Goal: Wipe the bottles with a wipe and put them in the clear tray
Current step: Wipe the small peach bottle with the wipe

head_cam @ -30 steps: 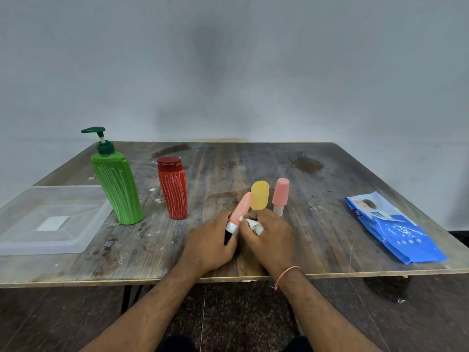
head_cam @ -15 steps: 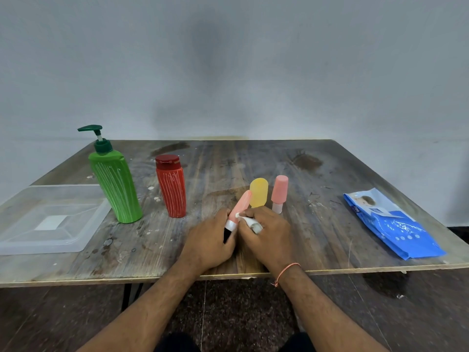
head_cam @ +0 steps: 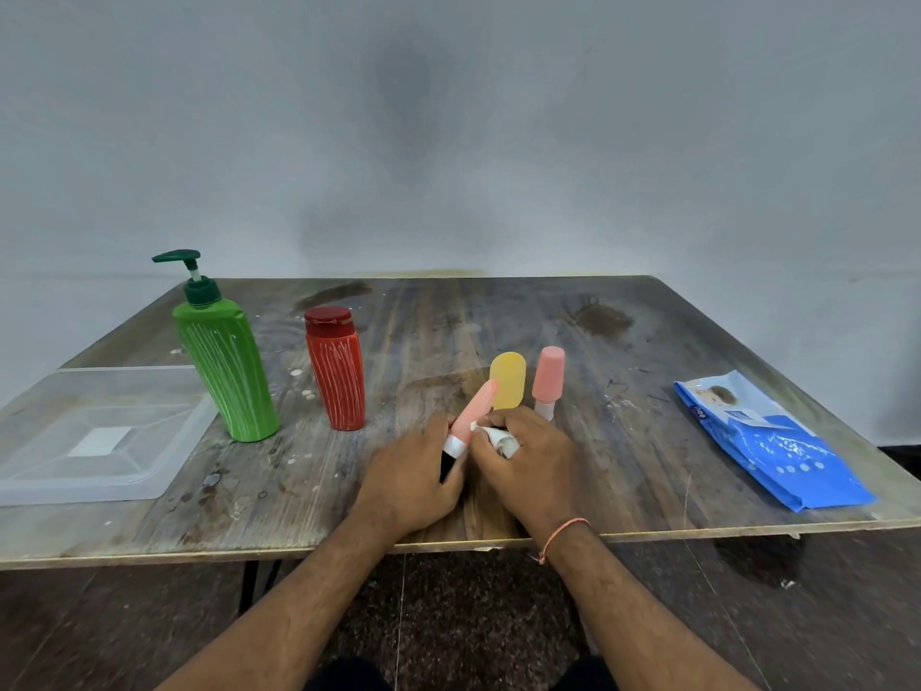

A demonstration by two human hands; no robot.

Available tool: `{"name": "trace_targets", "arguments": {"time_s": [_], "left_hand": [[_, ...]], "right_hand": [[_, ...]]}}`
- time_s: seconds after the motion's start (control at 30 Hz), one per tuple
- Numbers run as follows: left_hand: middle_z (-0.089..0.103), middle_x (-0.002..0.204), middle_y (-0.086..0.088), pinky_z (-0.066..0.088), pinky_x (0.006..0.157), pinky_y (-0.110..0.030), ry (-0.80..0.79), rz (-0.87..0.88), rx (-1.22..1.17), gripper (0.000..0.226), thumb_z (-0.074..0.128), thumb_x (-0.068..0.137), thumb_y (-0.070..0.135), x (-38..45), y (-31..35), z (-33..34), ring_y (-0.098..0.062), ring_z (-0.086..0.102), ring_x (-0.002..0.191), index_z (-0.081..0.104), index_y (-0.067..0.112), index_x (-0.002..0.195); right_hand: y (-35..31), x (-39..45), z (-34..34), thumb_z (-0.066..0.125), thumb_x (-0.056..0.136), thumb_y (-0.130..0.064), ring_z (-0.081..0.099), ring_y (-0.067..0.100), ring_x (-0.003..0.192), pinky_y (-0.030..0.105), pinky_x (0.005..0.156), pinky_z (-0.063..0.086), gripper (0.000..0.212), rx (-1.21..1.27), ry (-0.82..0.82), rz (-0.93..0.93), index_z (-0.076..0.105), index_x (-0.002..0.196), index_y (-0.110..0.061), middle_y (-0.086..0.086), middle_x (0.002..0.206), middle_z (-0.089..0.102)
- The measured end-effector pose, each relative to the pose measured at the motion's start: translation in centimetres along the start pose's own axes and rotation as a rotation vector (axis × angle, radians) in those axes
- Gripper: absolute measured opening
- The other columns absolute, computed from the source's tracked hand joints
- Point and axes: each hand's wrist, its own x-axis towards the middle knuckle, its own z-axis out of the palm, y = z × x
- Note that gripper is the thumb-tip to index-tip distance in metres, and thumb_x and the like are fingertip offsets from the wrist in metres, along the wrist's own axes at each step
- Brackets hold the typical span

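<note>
Head view: left hand (head_cam: pixel 413 478) grips a tilted pink tube (head_cam: pixel 472 415) by its lower end. Right hand (head_cam: pixel 528 463) pinches a white wipe (head_cam: pixel 501 437) against the tube, above the table (head_cam: pixel 648 441).

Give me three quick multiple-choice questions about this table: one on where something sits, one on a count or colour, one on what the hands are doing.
1. Where is the clear tray?
A. at the table's left edge
B. beside the blue wipe pack
C. behind the red bottle

2. How many bottles lie in the tray?
A. two
B. one
C. none

3. What does the right hand hold?
A. a white wipe
B. the green pump bottle
C. nothing

Answers:
1. A: the tray sits far left, next to the green pump bottle.
2. C: only a pale label shows in it.
3. A: the white wipe is bunched in its fingers against the pink tube that the left hand grips.
</note>
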Motion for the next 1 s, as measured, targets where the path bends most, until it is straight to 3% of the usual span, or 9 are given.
{"name": "trace_targets", "arguments": {"time_s": [0.23, 0.33, 0.43, 0.57, 0.7, 0.83, 1.0], "left_hand": [[0.067, 0.098, 0.009, 0.051, 0.067, -0.036, 0.009, 0.004, 0.010, 0.039, 0.045, 0.100, 0.056, -0.05, -0.04, 0.05, -0.013, 0.063, 0.079, 0.045, 0.029, 0.128], [0.068, 0.101, 0.008, 0.055, 0.072, -0.040, 0.000, 0.001, 0.014, 0.043, 0.045, 0.099, 0.057, -0.03, -0.01, 0.03, -0.014, 0.063, 0.083, 0.044, 0.030, 0.132], [0.066, 0.097, 0.009, 0.051, 0.067, -0.035, 0.012, 0.008, 0.023, 0.038, 0.045, 0.099, 0.056, -0.01, 0.07, 0.09, -0.011, 0.059, 0.077, 0.046, 0.029, 0.127], [0.066, 0.096, 0.009, 0.052, 0.067, -0.036, 0.021, 0.023, 0.006, 0.034, 0.044, 0.100, 0.055, -0.17, 0.09, 0.03, -0.011, 0.060, 0.076, 0.047, 0.029, 0.121], [0.067, 0.099, 0.009, 0.054, 0.070, -0.038, 0.017, 0.025, 0.001, 0.036, 0.045, 0.100, 0.055, -0.21, 0.16, -0.04, -0.012, 0.062, 0.080, 0.046, 0.029, 0.125], [0.067, 0.098, 0.008, 0.054, 0.068, -0.038, 0.036, 0.030, 0.006, 0.037, 0.045, 0.100, 0.054, -0.30, 0.32, -0.11, -0.012, 0.062, 0.078, 0.046, 0.029, 0.126], [0.068, 0.106, 0.008, 0.056, 0.068, -0.035, 0.102, 0.003, 0.035, 0.040, 0.047, 0.101, 0.051, -0.65, 0.58, -0.34, -0.013, 0.064, 0.081, 0.046, 0.029, 0.135]], "right_hand": [[-0.28, 0.12, -0.33, 0.079, 0.091, -0.024, 0.067, 0.000, 0.089, 0.021, 0.079, 0.054, 0.007, 0.058, -0.026, -0.027, 0.080, 0.097, -0.027, -0.017, 0.095, 0.074], [-0.22, -0.02, -0.31, 0.080, 0.087, -0.027, 0.067, 0.003, 0.084, 0.026, 0.075, 0.057, 0.007, 0.030, -0.028, 0.002, 0.079, 0.093, -0.026, -0.017, 0.091, 0.074], [0.07, 0.15, -0.01, 0.081, 0.088, -0.024, 0.067, 0.005, 0.084, 0.031, 0.074, 0.057, 0.007, 0.026, 0.023, 0.043, 0.078, 0.094, -0.027, -0.016, 0.092, 0.073], [-0.21, 0.21, -0.22, 0.082, 0.091, -0.019, 0.068, 0.003, 0.089, 0.029, 0.078, 0.057, 0.010, 0.049, 0.023, -0.024, 0.079, 0.098, -0.026, -0.016, 0.096, 0.074], [-0.35, -0.02, -0.63, 0.080, 0.088, -0.028, 0.068, 0.005, 0.087, 0.030, 0.076, 0.058, 0.007, 0.061, -0.054, 0.020, 0.079, 0.094, -0.029, -0.017, 0.092, 0.073], [-0.36, 0.12, -0.45, 0.082, 0.088, -0.024, 0.066, 0.006, 0.083, 0.031, 0.073, 0.055, 0.007, 0.017, 0.031, 0.041, 0.077, 0.092, -0.027, -0.016, 0.090, 0.072], [-0.18, -0.02, -0.31, 0.079, 0.090, -0.025, 0.068, 0.004, 0.088, 0.031, 0.076, 0.057, 0.006, 0.057, 0.005, -0.075, 0.079, 0.096, -0.026, -0.016, 0.095, 0.074]]}}
